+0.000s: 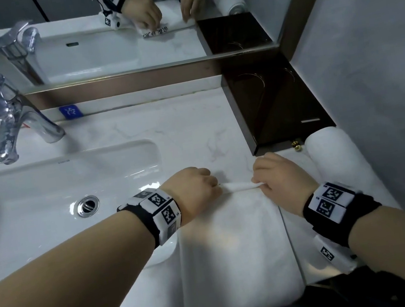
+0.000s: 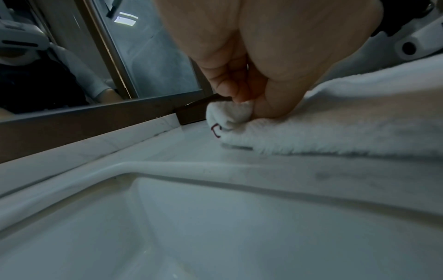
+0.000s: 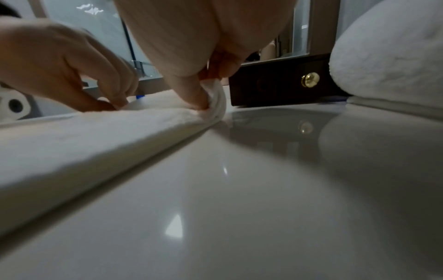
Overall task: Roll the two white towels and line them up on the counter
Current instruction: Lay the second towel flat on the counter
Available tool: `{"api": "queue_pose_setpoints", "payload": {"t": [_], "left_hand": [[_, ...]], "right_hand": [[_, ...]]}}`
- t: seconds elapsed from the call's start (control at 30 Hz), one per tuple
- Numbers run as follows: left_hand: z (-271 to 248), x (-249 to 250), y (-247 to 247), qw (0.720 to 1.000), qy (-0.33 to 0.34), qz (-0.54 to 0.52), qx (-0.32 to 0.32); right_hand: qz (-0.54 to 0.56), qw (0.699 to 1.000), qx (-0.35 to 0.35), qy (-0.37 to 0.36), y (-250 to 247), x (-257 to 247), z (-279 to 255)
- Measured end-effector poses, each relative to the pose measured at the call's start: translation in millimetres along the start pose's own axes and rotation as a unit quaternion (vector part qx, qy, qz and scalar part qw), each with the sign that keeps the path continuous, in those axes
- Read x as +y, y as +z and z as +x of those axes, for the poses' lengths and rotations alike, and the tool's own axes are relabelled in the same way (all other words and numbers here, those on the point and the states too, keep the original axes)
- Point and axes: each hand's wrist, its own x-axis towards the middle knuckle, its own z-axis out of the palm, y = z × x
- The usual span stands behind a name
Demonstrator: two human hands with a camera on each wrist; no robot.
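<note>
From the head camera we see a flat white towel (image 1: 233, 249) lying on the marble table (image 1: 178, 128) just right of the sink (image 1: 44, 199), its near end hanging past the table's front edge and cut off there. Our left hand (image 1: 196, 190) and right hand (image 1: 279, 179) each pinch a far corner, where a thin first fold is curled up; the fingertips themselves are hidden under the knuckles. A rolled towel (image 1: 340, 158) lies to the right against the grey wall, its near end covered by our right wrist band. Behind it sits a dark brown box (image 1: 278, 104). A chrome faucet (image 1: 11, 125) stands at the back left, beside a small blue sticker (image 1: 71, 112) whose white mark we cannot read. In the mirror (image 1: 97, 32) dark writing shows on the towel's far edge, reversed and too small to read.

The left wrist camera alone shows a bit of red stitching on the flat towel's (image 2: 335, 117) bunched corner, too partial to read. Our left hand (image 2: 263, 56) has thumb and fingers clamped on that corner. The sink's rim (image 2: 215, 168) fills the foreground.

The right wrist camera shows our right hand (image 3: 196, 56) gripping the opposite corner of the flat towel (image 3: 95, 136), with the left hand (image 3: 59, 66) pinching beyond. Only here does a brass knob (image 3: 310, 79) on the dark box show clearly. The rolled towel (image 3: 388, 56) is cut off at the right edge.
</note>
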Motion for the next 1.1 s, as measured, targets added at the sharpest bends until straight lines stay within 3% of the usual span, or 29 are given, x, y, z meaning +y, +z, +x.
{"api": "queue_pose_setpoints", "payload": {"t": [0.13, 0.37, 0.53, 0.63, 0.8, 0.93, 1.03, 1.1], "left_hand": [[-5, -1, 2, 0.999, 0.003, -0.047, 0.025], [-17, -1, 20, 0.99, -0.038, -0.13, 0.051], [-24, 2, 19, 0.979, -0.07, -0.186, 0.042], [-20, 2, 12, 0.969, -0.11, -0.22, 0.02], [-9, -3, 3, 0.942, -0.177, -0.286, 0.003], [-3, -4, 2, 0.922, -0.225, -0.316, 0.006], [0, -4, -3, 0.922, -0.25, -0.294, -0.029], [4, -4, -8, 0.925, -0.256, -0.275, -0.061]], "right_hand": [[-0.008, 0.999, 0.018, -0.026, 6, -2, -7], [-0.036, 0.999, 0.034, 0.012, 23, -6, -23], [-0.004, 0.994, 0.069, 0.087, 26, -14, -30], [-0.039, 0.995, 0.044, 0.079, 28, -16, -36], [-0.001, 0.996, -0.005, 0.094, 30, -17, -42], [0.105, 0.969, -0.022, 0.221, 23, -15, -35], [0.14, 0.969, -0.076, 0.19, 11, -10, -30], [0.105, 0.97, -0.133, 0.172, 0, -8, -22]]}}
